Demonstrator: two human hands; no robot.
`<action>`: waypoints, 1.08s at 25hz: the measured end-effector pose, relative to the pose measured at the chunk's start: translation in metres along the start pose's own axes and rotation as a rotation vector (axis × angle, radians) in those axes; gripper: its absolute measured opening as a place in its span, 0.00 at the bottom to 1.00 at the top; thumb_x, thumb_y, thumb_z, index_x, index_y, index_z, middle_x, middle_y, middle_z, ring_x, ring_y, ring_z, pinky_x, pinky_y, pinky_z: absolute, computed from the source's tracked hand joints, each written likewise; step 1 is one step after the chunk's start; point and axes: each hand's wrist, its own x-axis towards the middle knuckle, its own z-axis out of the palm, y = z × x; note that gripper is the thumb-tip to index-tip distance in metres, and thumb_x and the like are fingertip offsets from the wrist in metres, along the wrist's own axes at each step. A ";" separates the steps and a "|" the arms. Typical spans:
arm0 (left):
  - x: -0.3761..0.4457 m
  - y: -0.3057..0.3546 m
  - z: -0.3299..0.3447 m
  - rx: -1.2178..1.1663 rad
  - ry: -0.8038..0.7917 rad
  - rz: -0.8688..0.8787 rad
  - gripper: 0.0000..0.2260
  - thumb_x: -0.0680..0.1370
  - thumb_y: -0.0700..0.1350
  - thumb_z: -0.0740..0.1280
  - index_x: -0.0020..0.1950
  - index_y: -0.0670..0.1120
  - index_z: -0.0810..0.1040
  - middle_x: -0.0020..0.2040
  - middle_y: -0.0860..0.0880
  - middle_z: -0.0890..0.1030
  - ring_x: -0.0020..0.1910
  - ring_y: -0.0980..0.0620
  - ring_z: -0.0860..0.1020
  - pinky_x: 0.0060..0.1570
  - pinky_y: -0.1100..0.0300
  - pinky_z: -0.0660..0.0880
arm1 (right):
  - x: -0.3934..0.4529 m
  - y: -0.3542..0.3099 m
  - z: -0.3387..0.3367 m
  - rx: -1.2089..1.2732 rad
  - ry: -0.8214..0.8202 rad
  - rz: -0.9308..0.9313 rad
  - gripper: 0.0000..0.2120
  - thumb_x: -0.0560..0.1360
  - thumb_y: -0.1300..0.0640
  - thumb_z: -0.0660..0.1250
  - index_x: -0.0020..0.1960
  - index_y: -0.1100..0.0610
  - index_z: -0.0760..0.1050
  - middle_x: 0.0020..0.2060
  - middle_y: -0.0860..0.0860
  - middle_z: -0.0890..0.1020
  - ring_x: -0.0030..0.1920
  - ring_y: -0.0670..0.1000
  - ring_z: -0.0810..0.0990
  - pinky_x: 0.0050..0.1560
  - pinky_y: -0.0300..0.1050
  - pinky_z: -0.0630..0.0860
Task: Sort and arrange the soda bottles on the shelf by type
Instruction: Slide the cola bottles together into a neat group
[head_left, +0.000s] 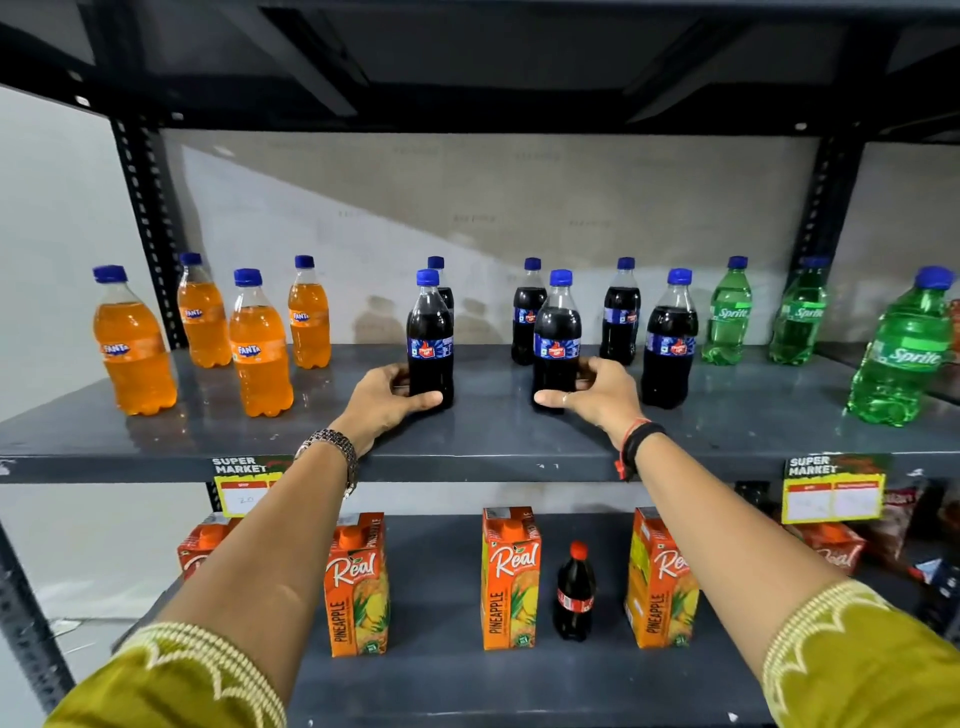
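On the grey shelf (483, 441) stand several orange Fanta bottles (260, 345) at the left, several dark cola bottles with blue caps in the middle, and three green Sprite bottles (730, 312) at the right. My left hand (387, 397) wraps the base of one front cola bottle (430, 332). Around the base of another front cola bottle (557, 332) is my right hand (597, 392). Both bottles stand upright on the shelf. More cola bottles (669, 338) stand behind and to the right.
The lower shelf (441, 675) holds orange pineapple juice cartons (511, 577) and a small red-capped cola bottle (574, 592). Price tags (834, 488) hang on the shelf edge. Black slotted uprights (148, 234) frame the bay, with another shelf overhead.
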 end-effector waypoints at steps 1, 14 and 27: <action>0.000 -0.001 -0.001 -0.010 0.008 -0.002 0.27 0.67 0.40 0.74 0.64 0.39 0.72 0.60 0.44 0.79 0.52 0.52 0.77 0.53 0.62 0.71 | 0.001 -0.001 0.003 0.002 -0.007 0.011 0.38 0.57 0.52 0.81 0.64 0.60 0.73 0.59 0.55 0.80 0.56 0.51 0.78 0.56 0.42 0.73; 0.001 -0.004 0.001 0.014 0.005 0.014 0.27 0.68 0.41 0.74 0.65 0.41 0.71 0.59 0.44 0.79 0.54 0.51 0.77 0.56 0.60 0.70 | 0.003 0.003 0.001 0.125 -0.060 0.058 0.37 0.55 0.53 0.82 0.61 0.58 0.74 0.54 0.52 0.81 0.51 0.49 0.79 0.54 0.44 0.75; -0.016 0.004 0.004 0.063 0.273 0.164 0.30 0.67 0.45 0.75 0.66 0.45 0.69 0.64 0.48 0.75 0.63 0.50 0.73 0.62 0.56 0.70 | -0.012 0.002 -0.007 0.393 0.153 -0.037 0.27 0.66 0.50 0.75 0.61 0.58 0.74 0.55 0.51 0.79 0.55 0.49 0.77 0.59 0.43 0.75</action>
